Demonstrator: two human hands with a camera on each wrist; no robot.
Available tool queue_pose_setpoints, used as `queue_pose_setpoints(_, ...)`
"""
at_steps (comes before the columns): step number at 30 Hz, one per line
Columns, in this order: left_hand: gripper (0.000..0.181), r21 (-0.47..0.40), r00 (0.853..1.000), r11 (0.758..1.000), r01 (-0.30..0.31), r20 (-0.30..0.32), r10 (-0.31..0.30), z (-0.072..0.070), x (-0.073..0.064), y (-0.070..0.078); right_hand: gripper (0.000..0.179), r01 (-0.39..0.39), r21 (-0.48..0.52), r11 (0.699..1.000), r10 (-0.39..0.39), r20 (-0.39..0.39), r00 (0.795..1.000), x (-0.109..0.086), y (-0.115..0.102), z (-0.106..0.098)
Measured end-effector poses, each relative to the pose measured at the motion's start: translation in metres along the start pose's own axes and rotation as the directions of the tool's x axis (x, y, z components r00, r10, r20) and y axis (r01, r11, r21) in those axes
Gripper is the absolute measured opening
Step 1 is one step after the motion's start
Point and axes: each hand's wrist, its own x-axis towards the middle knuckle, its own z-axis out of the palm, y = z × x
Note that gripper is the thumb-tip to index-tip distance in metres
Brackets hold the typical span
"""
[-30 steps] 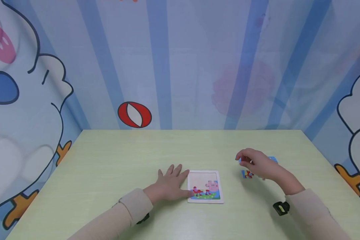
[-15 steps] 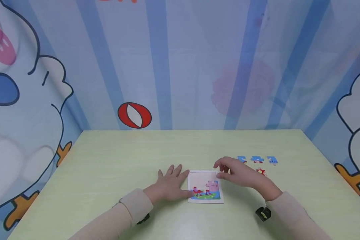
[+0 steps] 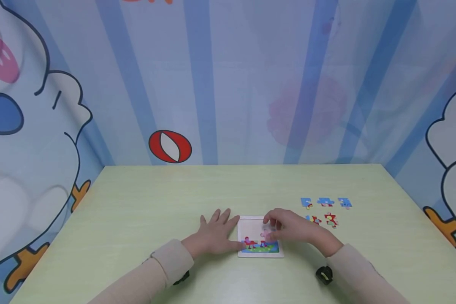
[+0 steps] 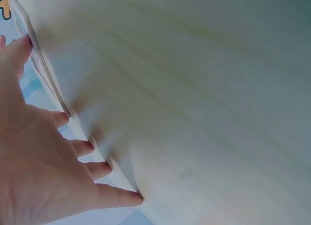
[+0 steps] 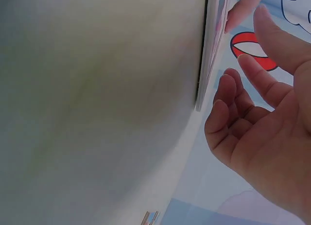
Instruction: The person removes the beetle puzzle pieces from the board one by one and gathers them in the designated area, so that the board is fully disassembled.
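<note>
A square, white-rimmed tray puzzle (image 3: 260,255) lies on the table, its lower part filled with green, blue and red pieces. Along its left side my left hand (image 3: 214,236) rests with fingers spread, thumb and fingertip touching the frame. In the left wrist view, the left hand (image 4: 43,152) lies flat with straight fingers. My right hand (image 3: 294,228) hovers over the tray's right side, partly covering a pink pig-face puzzle piece (image 3: 265,233). From the right wrist view, the right hand (image 5: 272,123) has thumb and index finger apart, the other fingers loosely bent, and nothing visible between them.
Several loose puzzle pieces lie right of the tray in two rows, among them a blue one (image 3: 325,202) and a red one (image 3: 331,220). The pale table (image 3: 167,190) ends at a blue-striped cartoon curtain (image 3: 243,105).
My right hand has moved left from above the loose pieces to the right side of the tray, uncovering those pieces. The left hand has stayed in place.
</note>
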Motion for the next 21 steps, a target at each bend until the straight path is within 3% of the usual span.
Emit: queue_pose_setpoints(21, 0.086, 0.009, 1.000, 1.000, 0.013, -0.001, -0.013, 0.0036, 0.0038, -0.0024, 0.027, -0.158, -0.072, 0.985, 0.160, 0.028, 0.987, 0.0068, -0.0049, 0.0103)
